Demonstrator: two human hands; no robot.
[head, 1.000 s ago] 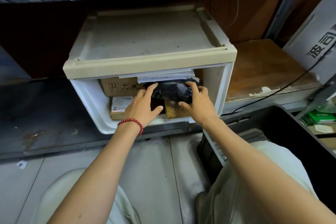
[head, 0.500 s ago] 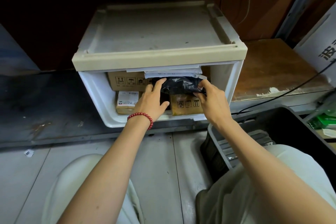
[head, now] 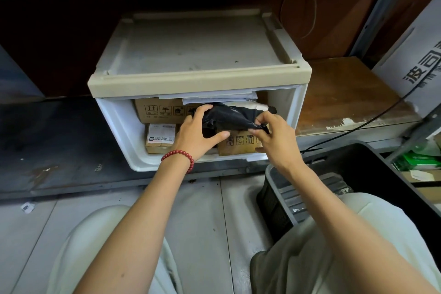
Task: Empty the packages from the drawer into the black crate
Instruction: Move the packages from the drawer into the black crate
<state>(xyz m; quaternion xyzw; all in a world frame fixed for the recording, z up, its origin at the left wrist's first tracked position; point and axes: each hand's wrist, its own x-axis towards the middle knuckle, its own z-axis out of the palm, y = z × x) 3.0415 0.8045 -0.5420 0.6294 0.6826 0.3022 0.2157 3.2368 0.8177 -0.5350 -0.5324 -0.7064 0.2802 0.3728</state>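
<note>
Black crumpled plastic package point(head: 229, 117) at the mouth of the white plastic drawer with the beige top point(head: 114, 131), held in both my hands. My left hand point(head: 195, 133) grips one end, fingers over the top and thumb beneath. My right hand point(head: 274, 141) pinches the loose opposite corner of the film between thumb and fingertips. Most of the bag lies just past my knuckles, inside the opening, over the brown carton with handling marks point(head: 238, 144) directly under my right hand.

As I judge it, the step is drawing this bag out and carrying it to the black plastic crate point(head: 381, 174), which stands below and outside my right wrist. To do that well I would move the pinch from thin film to the bag's bulk, since a corner may tear or slip. I would pull level toward me so the flat white envelopes point(head: 214, 99) just above my fingers stay put. I would also clear the drawer's lip before swinging across.

Also in the drawer are a brown cardboard box with printed symbols point(head: 162, 111) beyond my left fingers and a small tan box with a white label point(head: 160, 138) outside my left hand. The crate looks dark inside, and my knee covers part of it. Whether any packages lie there, I cannot tell.
</note>
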